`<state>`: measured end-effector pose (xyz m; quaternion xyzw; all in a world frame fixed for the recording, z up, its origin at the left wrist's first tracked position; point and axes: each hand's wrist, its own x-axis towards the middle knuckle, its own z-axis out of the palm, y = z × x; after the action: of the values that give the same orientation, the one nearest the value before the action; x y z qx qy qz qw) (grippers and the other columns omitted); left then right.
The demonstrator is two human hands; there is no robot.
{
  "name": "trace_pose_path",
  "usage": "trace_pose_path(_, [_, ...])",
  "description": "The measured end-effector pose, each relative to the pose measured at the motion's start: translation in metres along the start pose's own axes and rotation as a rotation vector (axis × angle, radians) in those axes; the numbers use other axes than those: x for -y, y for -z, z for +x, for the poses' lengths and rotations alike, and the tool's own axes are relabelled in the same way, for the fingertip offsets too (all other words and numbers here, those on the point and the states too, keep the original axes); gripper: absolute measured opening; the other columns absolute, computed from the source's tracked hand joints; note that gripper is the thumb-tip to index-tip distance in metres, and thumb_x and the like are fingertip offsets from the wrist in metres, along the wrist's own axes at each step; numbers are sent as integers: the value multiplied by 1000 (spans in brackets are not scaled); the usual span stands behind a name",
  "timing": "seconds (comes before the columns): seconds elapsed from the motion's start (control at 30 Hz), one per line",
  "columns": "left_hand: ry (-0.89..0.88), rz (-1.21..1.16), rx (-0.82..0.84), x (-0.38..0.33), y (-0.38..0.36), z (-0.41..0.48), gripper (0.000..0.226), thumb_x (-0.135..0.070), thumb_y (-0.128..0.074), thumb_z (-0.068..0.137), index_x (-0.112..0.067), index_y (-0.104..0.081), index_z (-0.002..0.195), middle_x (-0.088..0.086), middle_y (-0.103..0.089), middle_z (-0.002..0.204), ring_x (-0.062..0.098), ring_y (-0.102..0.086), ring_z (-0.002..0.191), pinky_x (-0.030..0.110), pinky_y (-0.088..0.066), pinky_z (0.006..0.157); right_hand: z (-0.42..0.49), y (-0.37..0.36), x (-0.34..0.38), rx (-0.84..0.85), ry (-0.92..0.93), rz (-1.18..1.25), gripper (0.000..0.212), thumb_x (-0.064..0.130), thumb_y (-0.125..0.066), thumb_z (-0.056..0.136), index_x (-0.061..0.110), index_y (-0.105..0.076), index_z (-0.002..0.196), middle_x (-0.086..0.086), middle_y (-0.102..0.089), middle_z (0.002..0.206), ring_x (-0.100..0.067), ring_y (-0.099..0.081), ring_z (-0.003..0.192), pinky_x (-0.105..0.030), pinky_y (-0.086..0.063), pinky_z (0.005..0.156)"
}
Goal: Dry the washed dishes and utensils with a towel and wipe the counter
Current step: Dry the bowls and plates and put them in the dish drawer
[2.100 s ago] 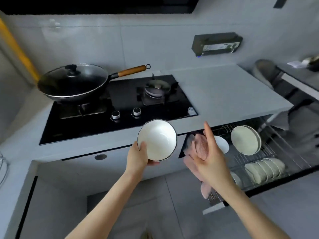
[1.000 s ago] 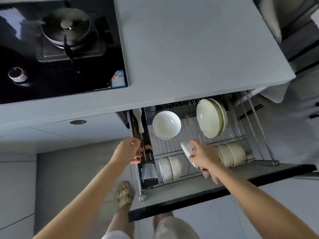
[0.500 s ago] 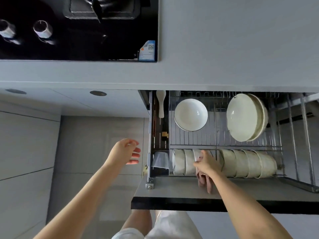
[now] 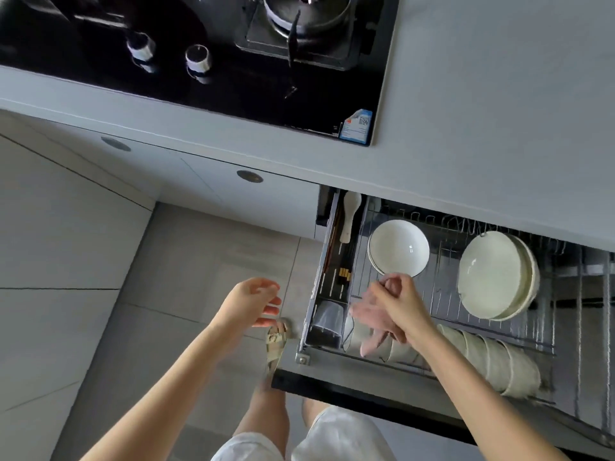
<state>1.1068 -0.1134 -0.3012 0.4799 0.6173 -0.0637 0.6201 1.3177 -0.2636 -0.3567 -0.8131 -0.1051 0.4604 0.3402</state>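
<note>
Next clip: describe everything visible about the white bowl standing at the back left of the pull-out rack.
The white bowl is round and glossy, like glazed ceramic, with a thin dark rim. It stands on edge in the wire rack, hollow side toward the camera. A second rim shows behind its lower left, so it may be nested. The right hand, gripping a pink towel, overlaps its lower edge; contact cannot be told.

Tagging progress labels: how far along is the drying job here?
Done, apparently: bowls and plates stand racked in the open drawer. In hand: the right hand grips a pink towel over it; the left hand is empty. Left: wiping the counter, likely.
</note>
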Motion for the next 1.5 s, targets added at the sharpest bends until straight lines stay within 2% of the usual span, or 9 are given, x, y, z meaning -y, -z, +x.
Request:
trace_pose_path(0.1, [-40, -124, 5, 1, 18, -17, 18, -25, -57, 93, -14, -60, 107, 9, -67, 101, 23, -66, 90, 31, -58, 75, -19, -33, 66, 166, 88, 231, 30, 29, -68, 85, 18, -52, 108, 2, -57, 113, -21, -61, 102, -17, -50, 47])
trace_pose_path(0.2, [-89, -349, -61, 6, 45, -36, 25, -33, -60, 90, -16, -59, 109, 9, -64, 101, 24, -62, 88, 37, -55, 82, -40, -84, 124, 361, 184, 356, 27, 8, -66, 86, 19, -52, 107, -5, -67, 110, -25, -64, 105, -41, -56, 70])
trace_pose_path(0.33, [-219, -652, -173, 21, 101, -67, 36, -46, -61, 86, -22, -60, 111, 7, -69, 93, 21, -63, 73, 32, -50, 72, -83, -168, 180, 635, 277, 323, 53, -5, -68, 70, 6, -52, 119, -19, -67, 114, -35, -64, 106, -40, -53, 86])
trace_pose_path(0.47, [-304, -859, -400, 59, 184, -102, 33, -23, -68, 85, -12, -61, 115, 11, -72, 94, 19, -64, 62, 26, -52, 55, -142, -256, 217, 759, 407, 88, 76, -4, -70, 61, 19, -48, 130, -5, -64, 120, -19, -63, 107, -40, -49, 97])
trace_pose_path(0.7, [-419, -994, -835, 162, 348, -189, 30, 5, -69, 78, -14, -62, 99, 4, -69, 77, 15, -65, 63, 24, -56, 59, -250, -428, 252, 671, 975, -377, 53, 42, -83, 55, 35, -60, 102, 12, -70, 98, -8, -65, 93, -40, -53, 87])
trace_pose_path(0.8, [-459, -1050, -958, 212, 410, -222, 32, 8, -69, 76, -9, -62, 103, 8, -67, 79, 19, -64, 66, 34, -56, 68, -306, -494, 266, 659, 1113, -577, 40, 53, -78, 63, 36, -63, 96, 17, -69, 86, -6, -63, 83, -27, -49, 75])
trace_pose_path(1.03, [-418, -1140, -982, 303, 531, -262, 17, 1, -61, 85, -5, -60, 101, 15, -63, 89, 24, -63, 74, 32, -59, 67, -383, -627, 293, 876, 1173, -399, 18, 36, -78, 72, 31, -67, 85, 7, -70, 79, -17, -66, 80, -47, -53, 79])
trace_pose_path(1.37, [-199, -1453, -1127, 369, 696, -209, 11, -2, -53, 91, -2, -53, 80, 14, -52, 81, 27, -59, 68, 30, -56, 69, -396, -773, 385, 1050, 1099, -238, 13, 12, -75, 80, 22, -68, 79, -10, -71, 78, -36, -67, 80, -48, -56, 73])
trace_pose_path(1.5, [-81, -1490, -1148, 371, 777, -168, 12, -9, -55, 91, 3, -52, 95, 15, -51, 81, 26, -58, 65, 26, -55, 55, -386, -843, 423, 1091, 1105, -236, 14, 12, -77, 78, 23, -69, 80, -7, -72, 79, -32, -68, 81, -44, -56, 75])
